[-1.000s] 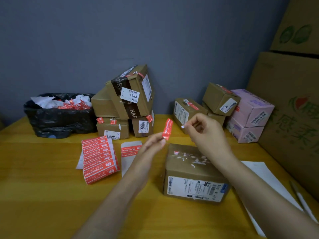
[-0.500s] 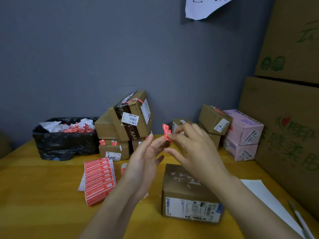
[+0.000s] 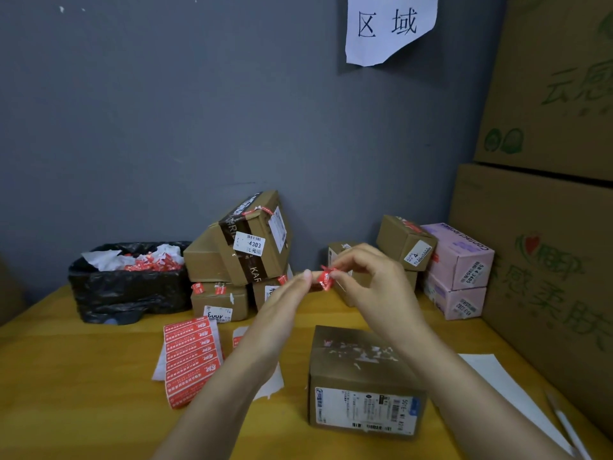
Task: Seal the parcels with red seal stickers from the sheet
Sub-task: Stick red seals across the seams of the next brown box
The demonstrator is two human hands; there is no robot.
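Observation:
My left hand [image 3: 282,310] and my right hand [image 3: 371,280] are raised above the table and pinch a crumpled red seal sticker [image 3: 325,277] between their fingertips. Below them a brown parcel [image 3: 361,380] with a white shipping label on its front lies on the yellow table [image 3: 76,376]; torn residue marks its top. A sheet of red seal stickers [image 3: 192,356] lies to the left of my left forearm. A second, mostly bare backing sheet [image 3: 238,336] is partly hidden behind that arm.
A black bin bag [image 3: 126,287] with sticker scraps stands at the back left. Stacked brown parcels [image 3: 245,247] and two pink boxes [image 3: 461,270] line the wall. Large cartons [image 3: 544,260] rise on the right. White paper [image 3: 497,383] and a pen [image 3: 567,423] lie at the right.
The flat sticker held up by my left hand is now crumpled between both hands' fingertips. The view has tilted upward, showing a paper sign on the wall.

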